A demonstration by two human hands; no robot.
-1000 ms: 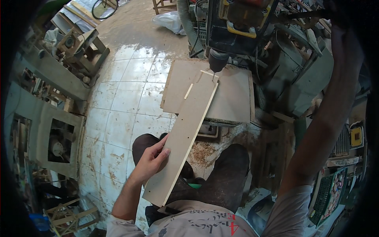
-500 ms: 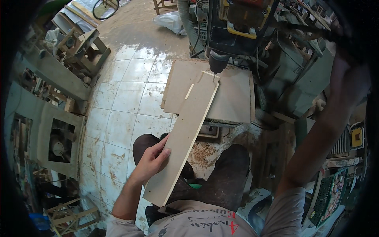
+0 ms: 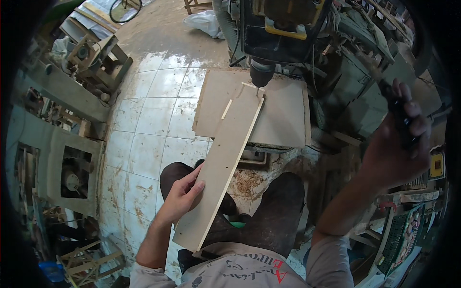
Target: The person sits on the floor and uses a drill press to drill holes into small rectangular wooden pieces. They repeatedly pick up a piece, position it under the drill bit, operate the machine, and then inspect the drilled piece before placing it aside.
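A long, pale board with several small dark holes slants from my lap to the drill press table. My left hand pinches its left edge near the lower end, thumb on top. Over the board's far right corner is the black drill chuck, its thin bit meeting the surface there; how deep it sits I cannot tell. On the right, my raised right hand is wrapped round the black grip of the press's feed lever. Thin wood strips lie by the board's far end.
The drill press head towers above the table. Sawdust covers the floor between my knees. At left stand grey machines and a wooden stand. A green crate is at lower right, a white bag behind.
My right hand has swung the feed lever down and toward me. My left hand stays on the board, which keeps its place under the drill. The view has shifted slightly.
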